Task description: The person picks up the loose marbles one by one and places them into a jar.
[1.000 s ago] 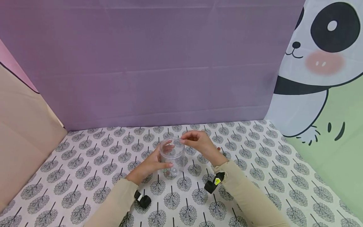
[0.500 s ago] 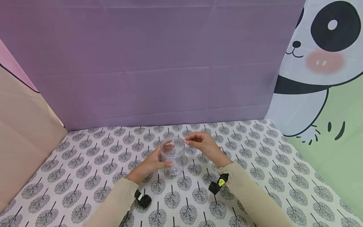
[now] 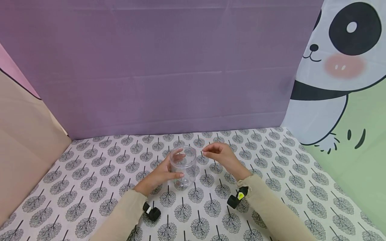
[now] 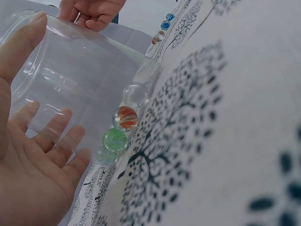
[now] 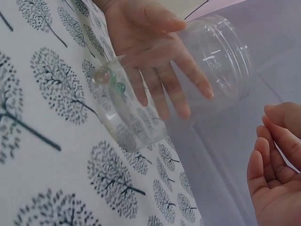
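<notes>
A clear plastic jar [image 3: 189, 169] stands upright and lidless on the patterned cloth. My left hand [image 3: 159, 172] holds its side, thumb near me and fingers spread round the far wall. Glass marbles lie on the jar's bottom; the left wrist view shows an orange-swirled marble [image 4: 125, 117], a green marble [image 4: 114, 139] and a clear marble [image 4: 136, 95]. My right hand [image 3: 224, 157] hovers just right of the rim, apart from it. Its fingers are loosely bent with thumb and index finger close together, and no object shows between them [image 5: 277, 165].
Several more marbles, including a blue marble [image 4: 165, 25], lie on the cloth beyond the jar in the left wrist view; my right hand hides them in the head view. The tree-print cloth [image 3: 90, 201] meets a purple backdrop [image 3: 181, 100] behind.
My right hand has drawn away from the jar's rim, moving right and slightly toward me. My left hand and the jar have stayed in place.
</notes>
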`<state>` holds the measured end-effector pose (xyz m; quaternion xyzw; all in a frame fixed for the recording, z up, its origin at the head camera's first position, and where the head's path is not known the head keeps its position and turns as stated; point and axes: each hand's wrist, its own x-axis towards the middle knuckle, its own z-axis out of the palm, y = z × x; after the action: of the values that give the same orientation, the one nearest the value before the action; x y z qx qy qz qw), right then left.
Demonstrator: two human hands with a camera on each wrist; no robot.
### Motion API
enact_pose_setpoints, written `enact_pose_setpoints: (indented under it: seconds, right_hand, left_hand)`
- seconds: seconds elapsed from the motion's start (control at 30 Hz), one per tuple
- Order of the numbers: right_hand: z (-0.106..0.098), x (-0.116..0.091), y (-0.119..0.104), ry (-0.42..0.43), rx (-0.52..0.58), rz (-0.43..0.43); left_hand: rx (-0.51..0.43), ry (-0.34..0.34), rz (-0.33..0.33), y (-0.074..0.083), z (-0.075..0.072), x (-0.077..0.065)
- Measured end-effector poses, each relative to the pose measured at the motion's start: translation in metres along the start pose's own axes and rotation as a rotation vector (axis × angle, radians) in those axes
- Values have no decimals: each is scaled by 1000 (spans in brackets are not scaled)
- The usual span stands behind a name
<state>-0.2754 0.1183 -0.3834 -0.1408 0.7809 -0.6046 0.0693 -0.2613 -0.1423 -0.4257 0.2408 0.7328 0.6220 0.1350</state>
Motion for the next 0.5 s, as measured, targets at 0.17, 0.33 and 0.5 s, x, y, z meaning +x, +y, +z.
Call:
enact_pose_setpoints:
  seconds: [0.17, 0.33, 0.5]
  right_hand:
    - [-5, -4, 5, -12, -10, 8]
    - [-10, -6, 10, -12, -7, -2]
    - [-15, -7, 15, -16, -2, 1]
  left_hand:
    - [2, 0, -6, 0, 0, 0]
    - [17, 0, -12, 0, 0, -1]
    - [28, 6, -22, 0, 0, -1]
